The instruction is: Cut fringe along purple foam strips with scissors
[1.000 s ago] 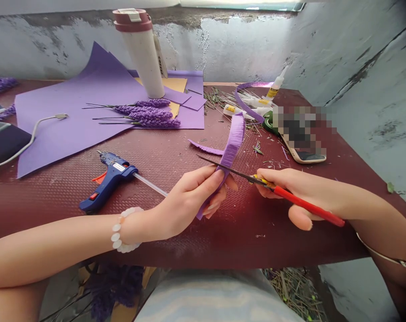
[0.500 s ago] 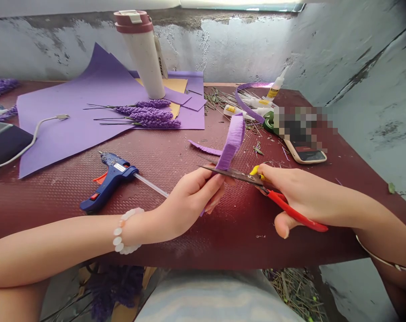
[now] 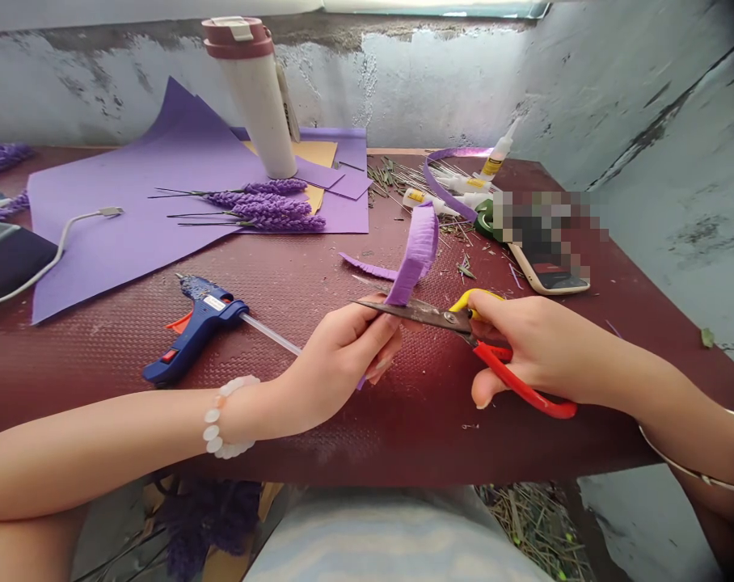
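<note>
A long purple paper strip (image 3: 416, 249), finely fringed along one edge, curls up from my left hand (image 3: 343, 360), which pinches it between thumb and fingers. A short end of the strip shows below that hand. My right hand (image 3: 530, 347) grips scissors (image 3: 449, 317) with one red and one yellow handle. Their dark blades lie across the strip just above my left thumb, pointing left. How far the blades are parted at the strip is hard to make out. To the left of my left hand, a blue glue gun (image 3: 200, 323) lies on its side.
Purple sheets (image 3: 118, 210) cover the back left of the dark red table (image 3: 452, 444), bearing lavender-like stems (image 3: 276, 212) and a white tumbler (image 3: 251, 105). Glue bottles (image 3: 494, 158), a roll of green tape (image 3: 487, 220), clippings and a phone (image 3: 552, 271) lie back right. A charging cable (image 3: 69, 234) is left.
My right hand and the scissors have shifted slightly left, and the scissors' handles have closed a little. My left hand holds the strip in nearly the same place.
</note>
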`<action>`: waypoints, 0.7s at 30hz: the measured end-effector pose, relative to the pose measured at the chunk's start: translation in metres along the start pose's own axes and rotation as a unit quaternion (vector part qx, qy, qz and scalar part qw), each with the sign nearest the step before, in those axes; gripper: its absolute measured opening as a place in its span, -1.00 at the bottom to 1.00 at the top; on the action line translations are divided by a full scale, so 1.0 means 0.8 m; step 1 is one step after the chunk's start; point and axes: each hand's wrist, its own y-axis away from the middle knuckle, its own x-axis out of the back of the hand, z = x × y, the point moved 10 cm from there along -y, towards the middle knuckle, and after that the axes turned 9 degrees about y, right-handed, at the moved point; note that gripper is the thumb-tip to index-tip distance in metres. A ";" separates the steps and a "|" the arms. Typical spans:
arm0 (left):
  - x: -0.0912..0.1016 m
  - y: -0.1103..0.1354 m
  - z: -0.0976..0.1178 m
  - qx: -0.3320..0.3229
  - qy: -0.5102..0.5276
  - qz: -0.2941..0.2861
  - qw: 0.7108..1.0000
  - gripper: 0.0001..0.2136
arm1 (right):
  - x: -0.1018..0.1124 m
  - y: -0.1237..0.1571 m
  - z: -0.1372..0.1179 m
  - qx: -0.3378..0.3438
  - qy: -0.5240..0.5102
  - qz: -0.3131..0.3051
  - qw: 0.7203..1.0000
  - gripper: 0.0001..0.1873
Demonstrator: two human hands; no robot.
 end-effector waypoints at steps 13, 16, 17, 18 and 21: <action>-0.001 0.005 -0.006 0.038 0.033 -0.001 0.999 -0.58 | -0.029 0.011 0.010 -0.004 -0.134 -0.169 0.976 -0.48; -0.005 0.006 -0.006 0.043 0.055 -0.018 0.997 -0.57 | -0.030 0.011 0.012 0.009 -0.158 -0.177 0.971 -0.45; -0.006 0.007 -0.006 0.044 0.067 -0.022 0.997 -0.56 | -0.029 0.011 0.011 0.015 -0.165 -0.175 0.970 -0.44; -0.007 0.007 -0.006 0.046 0.078 -0.026 0.996 -0.56 | -0.029 0.011 0.011 0.020 -0.171 -0.177 0.969 -0.44; -0.008 0.008 -0.005 0.046 0.093 -0.032 0.994 -0.56 | -0.029 0.011 0.010 0.020 -0.178 -0.188 0.966 -0.46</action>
